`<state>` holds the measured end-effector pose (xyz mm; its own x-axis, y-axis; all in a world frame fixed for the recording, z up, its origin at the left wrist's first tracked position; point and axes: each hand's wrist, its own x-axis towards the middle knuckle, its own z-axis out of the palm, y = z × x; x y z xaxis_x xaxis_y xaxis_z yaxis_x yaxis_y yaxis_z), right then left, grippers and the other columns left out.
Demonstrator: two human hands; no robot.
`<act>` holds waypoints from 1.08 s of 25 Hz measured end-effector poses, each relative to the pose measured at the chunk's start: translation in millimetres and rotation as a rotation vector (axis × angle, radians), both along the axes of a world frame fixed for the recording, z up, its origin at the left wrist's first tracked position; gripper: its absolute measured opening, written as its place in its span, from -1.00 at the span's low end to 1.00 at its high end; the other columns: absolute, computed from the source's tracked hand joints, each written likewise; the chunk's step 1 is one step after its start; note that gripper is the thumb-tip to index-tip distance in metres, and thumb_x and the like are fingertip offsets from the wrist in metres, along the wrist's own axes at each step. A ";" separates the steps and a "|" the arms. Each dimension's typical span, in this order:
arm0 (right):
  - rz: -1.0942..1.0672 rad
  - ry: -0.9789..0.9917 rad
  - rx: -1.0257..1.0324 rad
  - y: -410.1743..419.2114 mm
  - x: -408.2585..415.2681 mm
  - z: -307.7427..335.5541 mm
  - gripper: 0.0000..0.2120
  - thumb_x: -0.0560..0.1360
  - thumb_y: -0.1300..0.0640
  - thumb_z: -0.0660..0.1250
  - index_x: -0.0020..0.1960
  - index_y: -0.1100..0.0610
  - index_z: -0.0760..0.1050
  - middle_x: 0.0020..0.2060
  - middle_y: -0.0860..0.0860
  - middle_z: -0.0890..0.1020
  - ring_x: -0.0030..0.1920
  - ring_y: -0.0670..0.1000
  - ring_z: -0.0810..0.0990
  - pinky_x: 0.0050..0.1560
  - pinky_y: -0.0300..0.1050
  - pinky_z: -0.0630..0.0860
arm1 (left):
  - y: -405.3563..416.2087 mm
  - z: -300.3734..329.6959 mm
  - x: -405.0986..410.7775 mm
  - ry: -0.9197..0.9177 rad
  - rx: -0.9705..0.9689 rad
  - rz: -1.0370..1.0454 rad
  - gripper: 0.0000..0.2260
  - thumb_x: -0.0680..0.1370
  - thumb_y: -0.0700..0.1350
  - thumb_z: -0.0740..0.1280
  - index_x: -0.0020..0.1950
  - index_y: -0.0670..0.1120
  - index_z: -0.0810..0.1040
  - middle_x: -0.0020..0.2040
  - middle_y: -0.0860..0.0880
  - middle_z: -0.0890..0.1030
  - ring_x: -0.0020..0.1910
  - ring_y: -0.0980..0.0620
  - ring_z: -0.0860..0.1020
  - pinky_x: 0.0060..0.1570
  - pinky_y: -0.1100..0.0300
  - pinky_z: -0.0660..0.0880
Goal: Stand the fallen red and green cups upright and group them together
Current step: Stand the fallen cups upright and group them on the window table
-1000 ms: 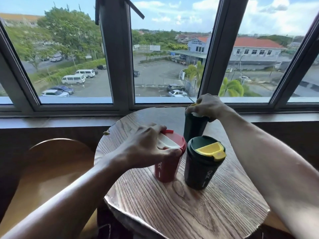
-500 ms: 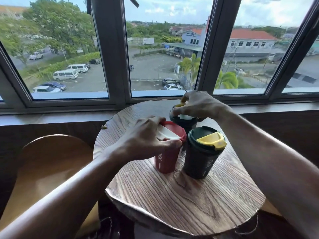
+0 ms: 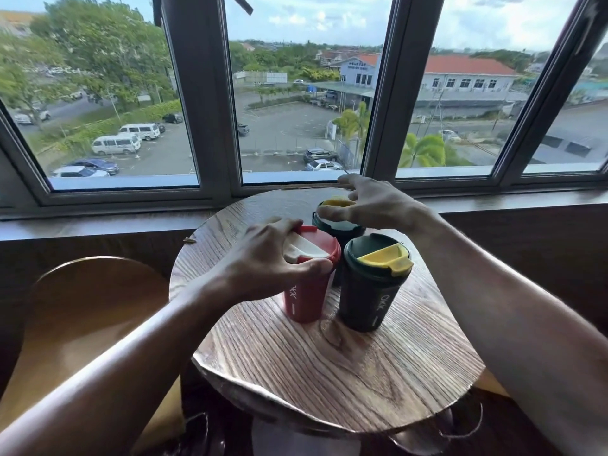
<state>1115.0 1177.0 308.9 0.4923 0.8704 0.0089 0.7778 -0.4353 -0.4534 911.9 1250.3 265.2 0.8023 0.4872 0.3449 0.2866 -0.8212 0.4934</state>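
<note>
Three lidded cups stand upright, close together on the round wooden table. The red cup with a red-and-white lid is at front left. My left hand grips its lid from above, thumb on the near rim and fingers over the far rim. A dark green cup with a yellow flap stands touching it on the right. A second green cup stands just behind them, mostly hidden. My right hand hovers over its lid with fingers spread, one fingertip near the rim.
A curved wooden chair back sits low at the left of the table. The window sill and dark window frames run right behind the table's far edge. The table's near half is bare wood.
My right hand brought the second green cup down behind the other two, then opened and lifted off its lid. My left hand stayed on the red cup's lid.
</note>
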 end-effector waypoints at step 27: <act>0.160 0.241 0.092 -96.8 -11.2 -22.7 -0.14 0.21 -0.02 0.62 0.43 -0.01 0.34 0.19 -0.15 0.56 0.17 -0.19 0.53 0.24 -0.27 0.41 | 19.1 -5.9 -8.3 -0.039 -0.415 -0.091 -0.19 0.11 0.19 0.60 0.31 0.02 0.50 0.10 0.10 0.65 0.06 0.17 0.63 0.20 0.08 0.51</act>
<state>1103.8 1080.3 286.2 0.3462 0.9381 -0.0089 0.6987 -0.2642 -0.6648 903.6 1269.5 259.3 0.8386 0.5191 0.1650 0.1972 -0.5716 0.7965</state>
